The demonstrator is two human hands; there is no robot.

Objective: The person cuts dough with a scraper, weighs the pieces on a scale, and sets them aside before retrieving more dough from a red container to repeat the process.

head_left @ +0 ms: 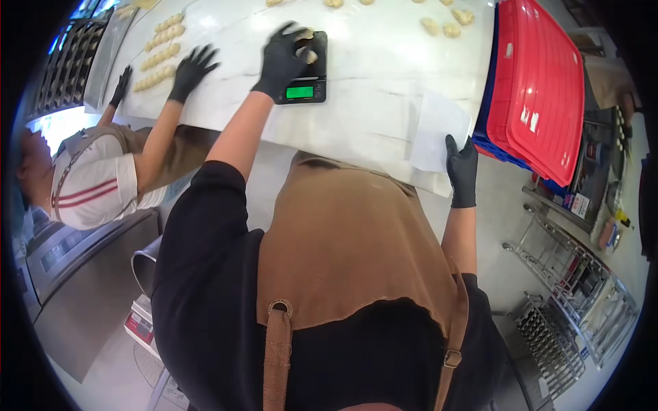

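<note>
My left hand (282,63), in a black glove, is over a black kitchen scale (315,74) with a lit green display. Its fingers and thumb curl round a small piece of dough (310,57) above the weighing plate. A second bit of dough (308,33) shows by the fingertips; the glove partly hides both. My right hand (462,170), also black-gloved, is at the table's near right edge. Its thumb and fingers close on the lower right side of a white sheet (433,130), which lies over the table edge.
Rows of dough pieces (159,51) lie on the white marble table (373,103) at left, beside a co-worker's gloved hands (193,72). More dough pieces (450,27) are at the far right. Stacked red crates (538,89) stand against the right side. A wire rack (576,281) is behind them.
</note>
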